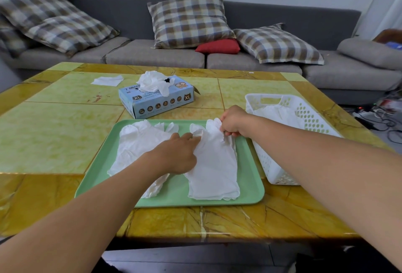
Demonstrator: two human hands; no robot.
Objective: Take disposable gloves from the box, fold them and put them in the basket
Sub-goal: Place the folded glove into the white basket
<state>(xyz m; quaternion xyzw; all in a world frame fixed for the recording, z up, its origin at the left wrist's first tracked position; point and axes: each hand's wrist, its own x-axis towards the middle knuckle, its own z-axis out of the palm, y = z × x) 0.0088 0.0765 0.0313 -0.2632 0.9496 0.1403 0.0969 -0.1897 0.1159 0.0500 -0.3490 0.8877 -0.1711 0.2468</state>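
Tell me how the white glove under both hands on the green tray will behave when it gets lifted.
The glove looks thin and wrinkled, so it will probably droop limply. It bunches where the right hand pinches its fingers, so it likely creases easily. It seems very light; the left hand pressing on it probably keeps it from sliding across the tray.

The blue glove box on the bench carries the only lettering that can be read. "XL" stands twice along its upper front edge, each time in white on a dark cat-head badge, one near the left corner and one near the right. Large Chinese characters on its top are half hidden by gloves. Smaller print on the box is too blurred to read.
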